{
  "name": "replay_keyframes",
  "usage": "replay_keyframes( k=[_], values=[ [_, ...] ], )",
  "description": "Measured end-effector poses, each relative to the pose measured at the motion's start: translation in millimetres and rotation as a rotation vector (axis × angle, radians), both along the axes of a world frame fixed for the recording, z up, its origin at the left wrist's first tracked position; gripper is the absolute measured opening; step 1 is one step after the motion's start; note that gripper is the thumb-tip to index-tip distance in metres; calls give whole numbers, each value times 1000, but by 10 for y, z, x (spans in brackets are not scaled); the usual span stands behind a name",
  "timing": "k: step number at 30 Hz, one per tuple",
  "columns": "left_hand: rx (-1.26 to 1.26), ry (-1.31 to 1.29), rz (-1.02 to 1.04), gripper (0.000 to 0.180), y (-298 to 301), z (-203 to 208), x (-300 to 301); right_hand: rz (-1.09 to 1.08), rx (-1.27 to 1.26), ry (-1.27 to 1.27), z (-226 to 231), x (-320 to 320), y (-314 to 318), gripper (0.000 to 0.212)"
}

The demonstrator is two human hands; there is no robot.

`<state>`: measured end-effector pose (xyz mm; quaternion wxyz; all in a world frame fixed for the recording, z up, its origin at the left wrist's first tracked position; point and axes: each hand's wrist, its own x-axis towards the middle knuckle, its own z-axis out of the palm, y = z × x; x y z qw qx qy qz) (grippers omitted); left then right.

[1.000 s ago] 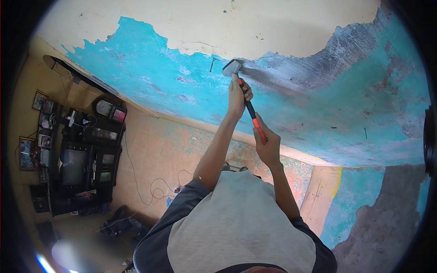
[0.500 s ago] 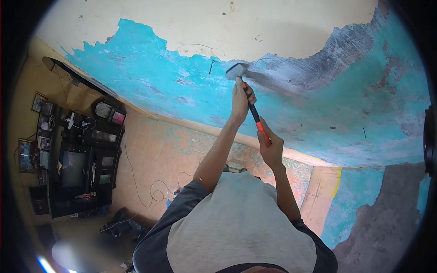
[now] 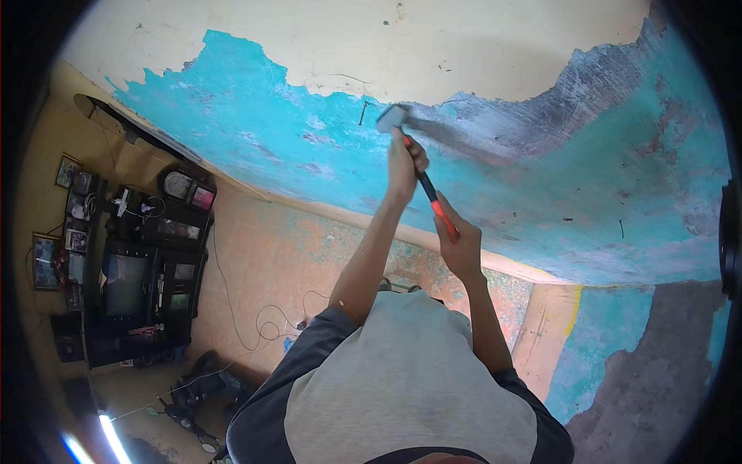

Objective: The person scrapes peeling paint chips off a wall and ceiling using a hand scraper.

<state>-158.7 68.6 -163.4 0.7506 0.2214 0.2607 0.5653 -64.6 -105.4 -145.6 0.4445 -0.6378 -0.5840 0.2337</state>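
Both my hands hold a long-handled scraper (image 3: 429, 189) with a black and orange handle and a wide pale grey head (image 3: 393, 117). My left hand (image 3: 403, 166) is closed round the upper handle just below the head. Lower down, my right hand (image 3: 461, 249) grips the orange end. The head rests against the wall (image 3: 255, 116), near the ragged edge between cream paint (image 3: 464, 39) and the turquoise layer. A nail (image 3: 363, 113) sticks out of the wall just left of the head.
At left stands a dark cabinet (image 3: 97, 332) with a television (image 3: 125, 284). A thin cable (image 3: 232, 309) trails over the worn orange floor (image 3: 255, 232). A motorbike (image 3: 185, 417) shows at lower left. Another nail (image 3: 621, 229) juts from the wall at right.
The scraper's head has shifted a little left along the wall, closer to the nail, with both hands still on the handle. A pale blur at lower left is gone; a bright light tube shows there.
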Motion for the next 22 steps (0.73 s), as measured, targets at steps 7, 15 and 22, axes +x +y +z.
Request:
replay_keyframes(
  k=[7,15,22],
  values=[
    [0,21,79,48,93,7,-137,55,83,2,11,-107,167,44],
    [91,89,75,50,148,-36,-170,12,64,-7,7,-83,130,45],
    [-17,47,-13,46,-40,-81,42,13,55,45,-151,9,5,45]
  ],
)
